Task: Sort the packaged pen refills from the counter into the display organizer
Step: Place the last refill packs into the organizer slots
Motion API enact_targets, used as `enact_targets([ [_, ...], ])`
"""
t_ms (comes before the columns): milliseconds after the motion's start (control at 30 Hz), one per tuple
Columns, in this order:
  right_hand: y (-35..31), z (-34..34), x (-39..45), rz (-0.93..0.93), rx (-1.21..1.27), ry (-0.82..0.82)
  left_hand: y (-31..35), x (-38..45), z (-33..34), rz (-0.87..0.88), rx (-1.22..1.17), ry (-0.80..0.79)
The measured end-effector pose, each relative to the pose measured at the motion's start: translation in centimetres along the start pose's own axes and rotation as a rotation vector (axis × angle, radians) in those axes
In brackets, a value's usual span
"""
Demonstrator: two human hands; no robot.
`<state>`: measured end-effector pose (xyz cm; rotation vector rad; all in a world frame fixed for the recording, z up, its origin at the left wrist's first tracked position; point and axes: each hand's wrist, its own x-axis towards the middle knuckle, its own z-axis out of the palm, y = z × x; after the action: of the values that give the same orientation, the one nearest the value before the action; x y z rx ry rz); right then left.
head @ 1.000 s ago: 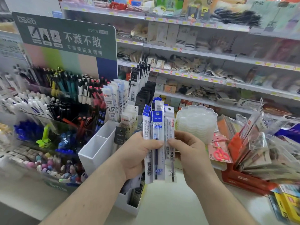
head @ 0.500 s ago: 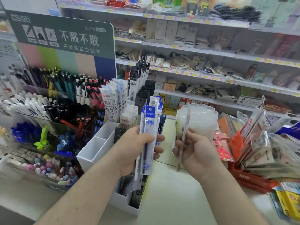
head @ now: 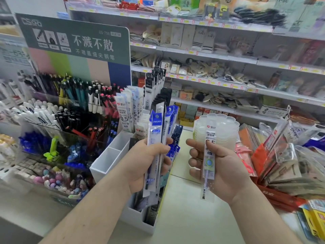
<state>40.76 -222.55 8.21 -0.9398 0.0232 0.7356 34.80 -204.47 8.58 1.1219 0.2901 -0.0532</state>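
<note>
At centre frame we see the white display organizer (head: 112,160), its rear slots packed with upright packaged refills (head: 129,110) and its two left compartments showing only bare walls. Our left hand (head: 146,163) curls round a bundle of blue-labelled refill packs (head: 155,138) held upright just in front of the organizer, while our right hand (head: 222,170), at centre right, grips a single white refill pack (head: 209,161) under the thumb, fingers half curled. Between the hands lies bare pale counter (head: 182,224), hemmed by stacked packets (head: 288,164) at the right edge.

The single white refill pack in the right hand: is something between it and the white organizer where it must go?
Partly. The left hand, holding the blue refill packs, is between the single refill pack in the right hand and the white organizer.
</note>
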Motion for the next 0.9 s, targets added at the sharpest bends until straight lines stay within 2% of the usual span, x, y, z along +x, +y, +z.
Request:
enact_targets([
  [100,0.1,1.2,0.0,-0.093,-0.145,0.045,0.2,-0.4,-0.1,-0.001,-0.098,-0.015],
  [267,0.4,4.3,0.2,-0.364,-0.582,0.134,0.3,-1.2,0.2,-0.031,-0.148,-0.125],
  [433,0.7,5.9,1.1,-0.389,-0.821,0.171,0.4,-2.0,0.4,0.022,-0.037,-0.211],
  [567,0.5,5.8,1.1,-0.292,-0.725,0.115,0.3,-2.2,-0.1,0.035,-0.047,-0.239],
  [700,0.2,6.2,0.4,-0.282,-0.526,0.049,0.2,-2.3,-0.4,0.003,-0.119,-0.296],
  [900,0.1,6.0,0.5,-0.325,-0.507,0.059,0.3,-2.4,-0.4,-0.009,-0.055,-0.18],
])
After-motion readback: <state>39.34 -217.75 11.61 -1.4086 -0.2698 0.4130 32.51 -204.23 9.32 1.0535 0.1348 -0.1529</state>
